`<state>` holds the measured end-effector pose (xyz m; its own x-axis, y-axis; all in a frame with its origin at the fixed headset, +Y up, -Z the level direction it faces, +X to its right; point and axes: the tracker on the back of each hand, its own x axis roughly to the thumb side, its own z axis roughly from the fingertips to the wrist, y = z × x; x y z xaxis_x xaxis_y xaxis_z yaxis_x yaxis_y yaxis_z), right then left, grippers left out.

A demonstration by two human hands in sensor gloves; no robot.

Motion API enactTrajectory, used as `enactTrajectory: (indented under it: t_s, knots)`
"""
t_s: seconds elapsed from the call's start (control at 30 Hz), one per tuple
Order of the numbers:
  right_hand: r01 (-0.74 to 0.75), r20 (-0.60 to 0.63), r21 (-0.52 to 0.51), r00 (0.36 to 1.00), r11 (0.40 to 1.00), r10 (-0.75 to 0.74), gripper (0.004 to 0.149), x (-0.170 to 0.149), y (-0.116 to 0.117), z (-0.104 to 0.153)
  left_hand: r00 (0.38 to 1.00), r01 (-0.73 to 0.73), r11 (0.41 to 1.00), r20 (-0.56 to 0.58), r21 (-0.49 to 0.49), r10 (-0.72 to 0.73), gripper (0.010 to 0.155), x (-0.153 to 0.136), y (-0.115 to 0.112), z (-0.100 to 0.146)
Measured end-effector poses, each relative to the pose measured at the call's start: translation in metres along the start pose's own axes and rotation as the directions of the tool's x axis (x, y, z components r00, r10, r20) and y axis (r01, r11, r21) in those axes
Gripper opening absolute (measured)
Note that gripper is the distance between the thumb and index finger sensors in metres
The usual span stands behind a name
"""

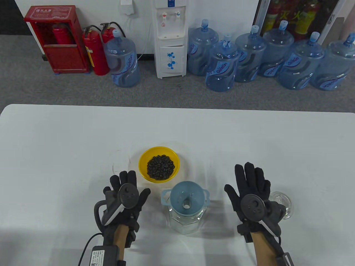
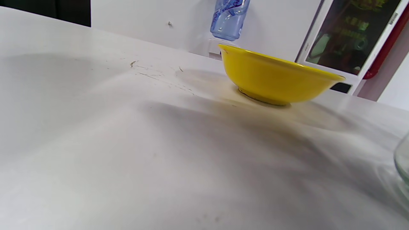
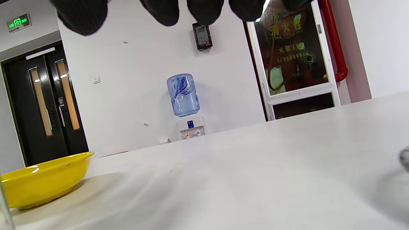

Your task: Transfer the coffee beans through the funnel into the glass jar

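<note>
A yellow bowl [image 1: 159, 164] holding dark coffee beans [image 1: 160, 166] stands on the white table [image 1: 69, 144]. Just in front of it a blue funnel [image 1: 186, 198] sits in the mouth of a clear glass jar [image 1: 187, 222]. My left hand [image 1: 125, 191] is open and empty, left of the jar and just in front-left of the bowl. My right hand [image 1: 252, 184] is open and empty, fingers spread, right of the jar. The bowl shows in the left wrist view [image 2: 274, 78] and the right wrist view [image 3: 41, 180]. My right fingertips [image 3: 159, 9] hang in at the top.
A clear glass lid [image 1: 283, 203] lies on the table behind my right hand, partly hidden by it. Beyond the table's far edge stand a water dispenser [image 1: 169, 38], several blue water bottles [image 1: 222, 69] and red fire extinguishers [image 1: 95, 52].
</note>
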<state>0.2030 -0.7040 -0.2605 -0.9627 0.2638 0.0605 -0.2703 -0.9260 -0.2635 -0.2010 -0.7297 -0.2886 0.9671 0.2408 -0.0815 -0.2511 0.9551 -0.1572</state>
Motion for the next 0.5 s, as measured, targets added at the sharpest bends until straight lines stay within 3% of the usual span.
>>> enactTrajectory:
  t_s: [0.17, 0.5]
  knots:
    - [-0.011, 0.012, 0.036, 1.000, 0.999, 0.011, 0.075, 0.004, -0.001, -0.001, 0.997, -0.070, 0.996, -0.040, 0.046, 0.072, 0.081, 0.000, 0.011, -0.021]
    - [-0.016, 0.055, 0.072, 0.998, 0.997, 0.012, 0.075, 0.019, 0.001, -0.002, 0.994, 0.069, 0.997, -0.086, -0.023, -0.071, 0.078, 0.034, 0.027, -0.094]
